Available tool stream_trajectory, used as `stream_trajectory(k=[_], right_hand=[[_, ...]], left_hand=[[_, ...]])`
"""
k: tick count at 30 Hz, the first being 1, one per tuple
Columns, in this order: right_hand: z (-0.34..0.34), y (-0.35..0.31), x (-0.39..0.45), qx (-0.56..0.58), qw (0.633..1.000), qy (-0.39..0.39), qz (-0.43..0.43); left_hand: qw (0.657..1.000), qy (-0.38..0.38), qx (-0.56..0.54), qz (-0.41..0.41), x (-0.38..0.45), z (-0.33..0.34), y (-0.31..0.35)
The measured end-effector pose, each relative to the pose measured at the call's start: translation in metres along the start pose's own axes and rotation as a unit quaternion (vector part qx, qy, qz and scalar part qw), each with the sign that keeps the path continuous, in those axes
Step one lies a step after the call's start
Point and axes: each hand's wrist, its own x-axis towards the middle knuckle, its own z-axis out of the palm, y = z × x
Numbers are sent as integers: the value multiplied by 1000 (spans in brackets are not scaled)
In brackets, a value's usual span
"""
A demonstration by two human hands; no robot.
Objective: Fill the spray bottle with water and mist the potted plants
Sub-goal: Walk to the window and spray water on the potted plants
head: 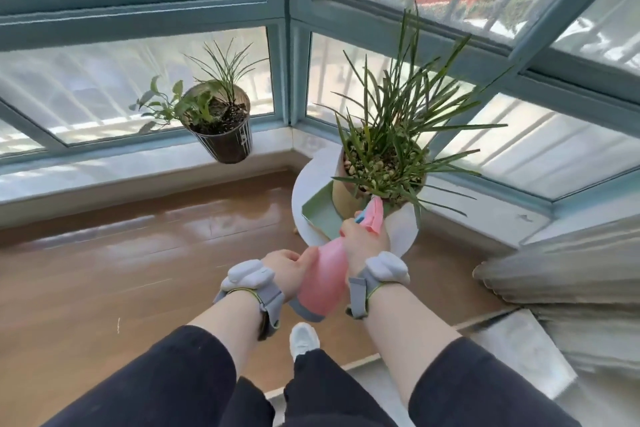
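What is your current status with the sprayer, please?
Both hands, right and left, grip pink spray bottle. Nozzle at tall potted plant. Nothing between.

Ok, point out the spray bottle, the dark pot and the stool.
spray bottle [323, 282], head view, pink body
dark pot [231, 144], head view, side wall
stool [401, 232], head view, bare white top

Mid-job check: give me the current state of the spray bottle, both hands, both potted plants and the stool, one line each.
pink spray bottle: held tilted, nozzle aimed at the large plant; water level can't be judged.
right hand: shut on the bottle's neck by the trigger.
left hand: gripping the bottle's body.
large potted plant: upright on the stool.
white stool: standing on the floor, carrying the pot and a green tray.
small potted plant: upright on the sill.
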Motion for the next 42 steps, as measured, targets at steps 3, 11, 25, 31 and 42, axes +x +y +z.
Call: stream_trajectory(k=[3,11,25,31,42], right_hand=[[3,-3,-9,-4,1000,6,-5],[32,-20,-43,-16,998,58,16],[90,-59,-103,34,989,146,-1],[92,-77,-97,52,987,153,19],[82,-110,-44,66,981,173,66]], left_hand=[[1000,-9,16,12,-1,-10,-4],[996,-53,43,59,-1,-49,-24],[977,-88,86,177,10,-137,-43],[973,-93,92,190,25,-150,-23],[969,-93,154,172,73,-148,26]])
